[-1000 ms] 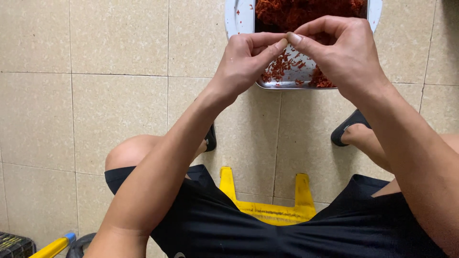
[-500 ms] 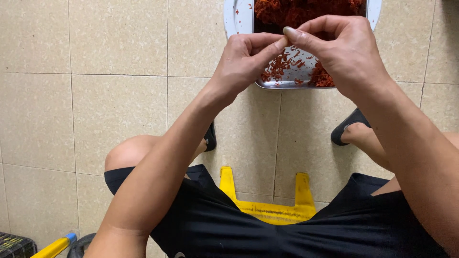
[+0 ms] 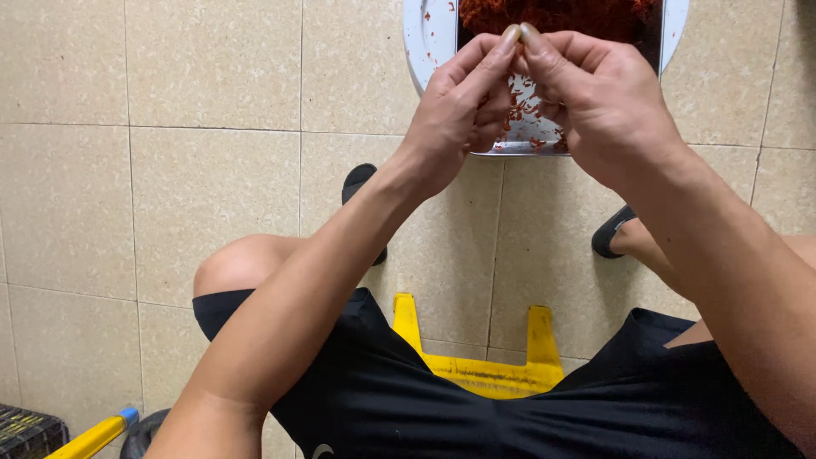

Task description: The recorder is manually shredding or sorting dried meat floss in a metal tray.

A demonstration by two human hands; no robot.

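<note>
My left hand (image 3: 455, 106) and my right hand (image 3: 599, 93) meet fingertip to fingertip just above a metal tray (image 3: 520, 146) on the tiled floor. Both pinch the same small red piece, which the fingers almost entirely hide. A heap of red shredded material (image 3: 552, 13) fills the far part of the tray, and loose red bits (image 3: 523, 110) lie scattered on its near end below my hands. The tray rests on a round pale plate (image 3: 421, 38).
I sit on a low yellow stool (image 3: 476, 365) in black shorts, with my knees spread and black sandals (image 3: 361, 183) (image 3: 610, 234) on beige floor tiles. A yellow-handled tool (image 3: 89, 435) and a dark crate (image 3: 25, 429) are at the bottom left.
The thumbs and forefingers have drawn closer together and lifted slightly over the tray. The arms and the tray have stayed in place.
</note>
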